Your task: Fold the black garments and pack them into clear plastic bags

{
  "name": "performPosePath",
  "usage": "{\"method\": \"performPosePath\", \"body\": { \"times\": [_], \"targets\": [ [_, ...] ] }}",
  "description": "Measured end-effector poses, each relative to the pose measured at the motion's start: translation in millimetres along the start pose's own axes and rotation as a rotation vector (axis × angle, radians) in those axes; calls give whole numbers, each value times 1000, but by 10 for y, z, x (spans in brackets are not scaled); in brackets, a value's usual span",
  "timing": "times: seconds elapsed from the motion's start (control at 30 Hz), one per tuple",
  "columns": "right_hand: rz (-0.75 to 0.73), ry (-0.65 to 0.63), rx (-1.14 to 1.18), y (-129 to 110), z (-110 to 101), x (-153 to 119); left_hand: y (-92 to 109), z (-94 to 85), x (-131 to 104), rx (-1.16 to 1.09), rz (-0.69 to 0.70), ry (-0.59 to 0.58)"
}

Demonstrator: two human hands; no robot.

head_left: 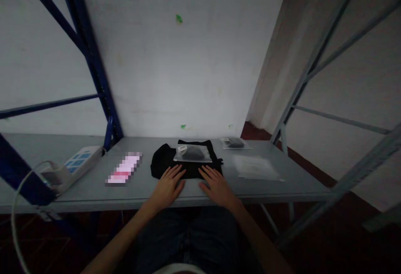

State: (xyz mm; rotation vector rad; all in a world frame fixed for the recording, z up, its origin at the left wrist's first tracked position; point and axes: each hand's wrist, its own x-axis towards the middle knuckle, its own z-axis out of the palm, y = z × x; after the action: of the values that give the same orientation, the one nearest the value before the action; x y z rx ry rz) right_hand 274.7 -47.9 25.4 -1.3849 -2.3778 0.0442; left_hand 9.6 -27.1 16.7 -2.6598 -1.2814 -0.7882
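My left hand [167,185] lies flat at the front of the grey shelf, its fingertips on the lower edge of a black cloth [161,162]. On the other side, my right hand [216,185] rests the same way, palm down with fingers spread, touching the cloth's lower right part. Neither hand holds anything. On top of the cloth lies a clear plastic bag [193,153] with a dark item inside and a white label at its upper left. The cloth's shape is partly hidden by the bag and my fingers.
A second bag with a dark item [234,143] lies at the back right, and flat translucent bags [257,168] lie nearer. Left are a pixelated phone-like object [124,169] and a white power strip [82,161] with a cable. Blue [97,73] and grey [300,86] frames flank the shelf [300,184].
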Motion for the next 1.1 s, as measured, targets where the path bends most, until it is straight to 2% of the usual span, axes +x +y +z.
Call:
{"method": "performPosePath", "body": {
  "times": [0.47,0.73,0.97,1.1],
  "targets": [
    [19,-24,11,-34,-52,7,12,-10,1,8,-1,-4],
    [10,-9,12,-5,-13,4,5,-6,7,19,-2,-21],
    [-5,56,35,8,23,-6,22,-20,18,36,-12,-32],
    [-69,190,103,-70,-6,85,16,-22,21,30,-8,-32]
  ]
}}
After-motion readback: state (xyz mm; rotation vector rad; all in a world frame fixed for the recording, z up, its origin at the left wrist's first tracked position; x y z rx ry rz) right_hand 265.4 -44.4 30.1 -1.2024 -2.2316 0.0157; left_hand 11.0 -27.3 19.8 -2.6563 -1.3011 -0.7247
